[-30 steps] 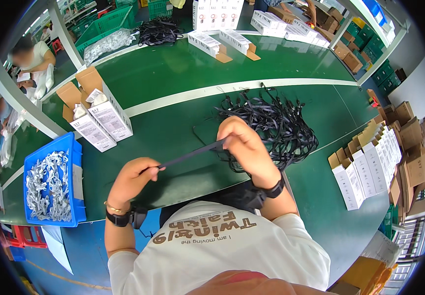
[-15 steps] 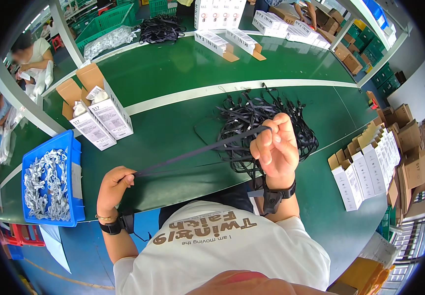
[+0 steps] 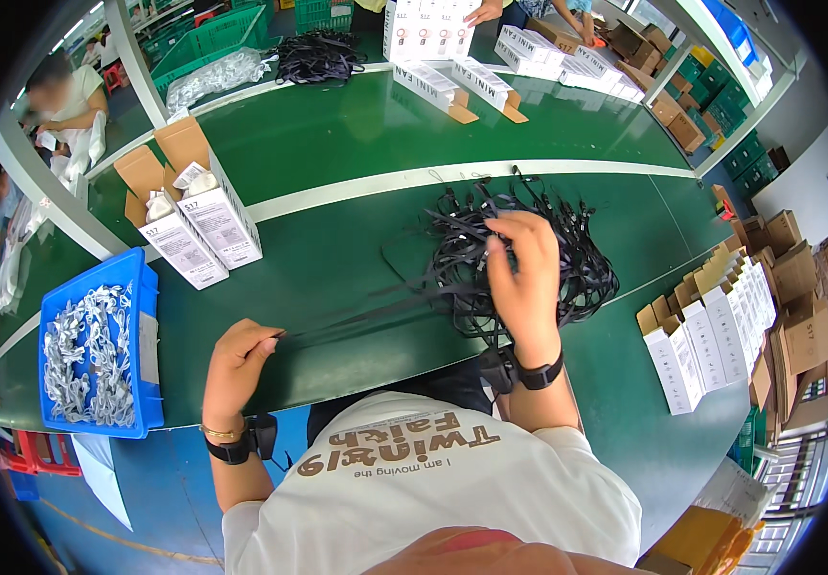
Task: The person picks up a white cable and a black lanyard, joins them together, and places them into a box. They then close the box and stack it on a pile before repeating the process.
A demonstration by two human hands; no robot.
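Between the thumb and fingers of my left hand (image 3: pixel 240 362) is pinched the end of a black lanyard (image 3: pixel 361 314). Its strap runs rightward in a motion blur, and its far end is lost against a tangled pile of black lanyards (image 3: pixel 577 259). My right hand (image 3: pixel 529 273) is over that pile, thumb and forefinger apart, with no strap visibly gripped. Some of its fingertips are hidden against the dark straps. The pile lies on the green table (image 3: pixel 337 240) in front of me.
A blue bin (image 3: pixel 150 383) of white cables stands at the left, near two open white boxes (image 3: pixel 218 225). Several open white cartons (image 3: pixel 678 369) line the right. Across the table are more white boxes (image 3: pixel 428 86) and another person's hand (image 3: pixel 484 11).
My right hand has let go of the strap and moved up onto the pile. The strap sags and blurs. My left hand shifted slightly right. Another person's hand has appeared at the far boxes.
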